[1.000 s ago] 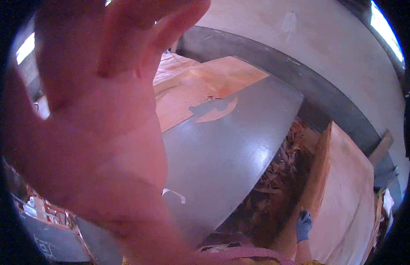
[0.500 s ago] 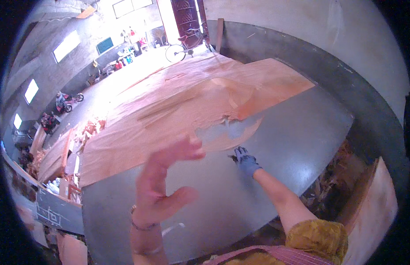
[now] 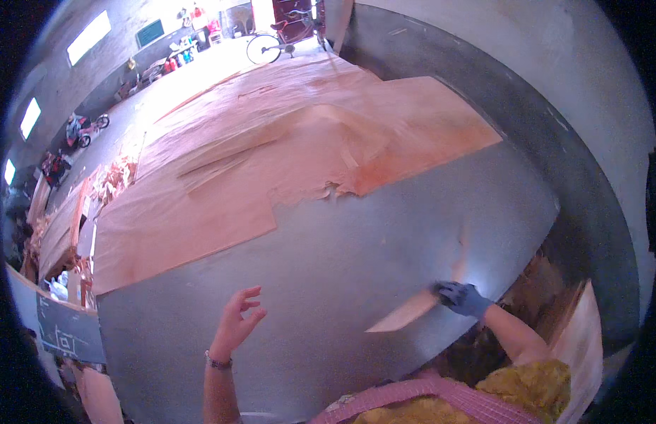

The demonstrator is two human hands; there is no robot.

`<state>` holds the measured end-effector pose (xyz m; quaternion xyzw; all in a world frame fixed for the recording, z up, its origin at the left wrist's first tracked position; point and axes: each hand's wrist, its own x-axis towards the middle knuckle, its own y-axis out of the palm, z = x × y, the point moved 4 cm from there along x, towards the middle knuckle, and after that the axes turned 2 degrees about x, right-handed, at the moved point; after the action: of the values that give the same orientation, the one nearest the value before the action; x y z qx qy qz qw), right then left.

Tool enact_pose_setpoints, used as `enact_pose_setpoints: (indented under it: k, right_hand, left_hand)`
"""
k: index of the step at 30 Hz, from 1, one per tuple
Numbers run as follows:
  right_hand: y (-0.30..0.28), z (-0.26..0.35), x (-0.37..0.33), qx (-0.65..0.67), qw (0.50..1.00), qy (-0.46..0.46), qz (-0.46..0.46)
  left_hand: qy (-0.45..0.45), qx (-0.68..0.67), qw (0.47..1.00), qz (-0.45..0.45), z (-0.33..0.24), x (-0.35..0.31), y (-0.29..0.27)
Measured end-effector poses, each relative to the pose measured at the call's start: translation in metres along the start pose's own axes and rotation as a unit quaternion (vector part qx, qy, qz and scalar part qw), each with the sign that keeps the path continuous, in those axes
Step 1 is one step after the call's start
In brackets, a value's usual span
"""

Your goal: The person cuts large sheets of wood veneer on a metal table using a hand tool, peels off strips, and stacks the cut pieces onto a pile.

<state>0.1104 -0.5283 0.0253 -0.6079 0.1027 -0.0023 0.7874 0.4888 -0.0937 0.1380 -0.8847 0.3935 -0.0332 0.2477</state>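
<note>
My right hand (image 3: 463,298), in a blue-grey glove, is closed on a thin strip of wood veneer (image 3: 405,314) above the right front part of the grey tabletop (image 3: 328,254). One end of the strip points left; the other rises blurred behind the glove. My left hand (image 3: 236,321) is bare, with a band at the wrist. It hovers over the table's left front, fingers apart and holding nothing. Beyond both hands lies a large orange-tan veneer sheet (image 3: 201,219), its near edge ragged and notched in the middle, with wrinkles farther back.
A low dark wall (image 3: 476,63) curves along the right. Scraps (image 3: 533,290) and an upright pale board (image 3: 582,346) stand off the table's right front edge. Veneer shavings (image 3: 116,177) lie at the left. A bicycle (image 3: 271,48) and a motorbike (image 3: 84,131) are farther off.
The curved veneer piece by the sheet's near edge has come away toward me and right in my right hand. My left hand has dropped lower and nearer the table's front.
</note>
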Motion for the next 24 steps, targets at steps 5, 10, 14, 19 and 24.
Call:
enact_pose_setpoints:
  k: [5,10,14,19,24]
  right_hand:
    - [-0.028,-0.117,0.100,-0.119,0.989,0.088,-0.010]
    - [-0.081,-0.162,0.339,-0.042,0.994,0.045,-0.094]
    - [-0.100,-0.170,0.414,0.105,0.992,-0.035,0.061]
    - [-0.107,-0.148,0.302,0.056,0.854,0.004,0.518]
    - [-0.087,-0.221,0.344,0.087,0.982,-0.039,0.162]
  left_hand:
    - [-0.072,-0.062,0.995,-0.012,0.032,0.084,0.031]
    - [-0.096,-0.012,0.995,-0.033,0.039,0.142,0.061]
    - [-0.180,0.004,0.983,-0.046,0.055,0.145,0.055]
    - [-0.190,0.007,0.979,-0.073,0.081,0.157,0.051]
    - [-0.195,0.059,0.957,-0.205,0.143,0.199,0.032]
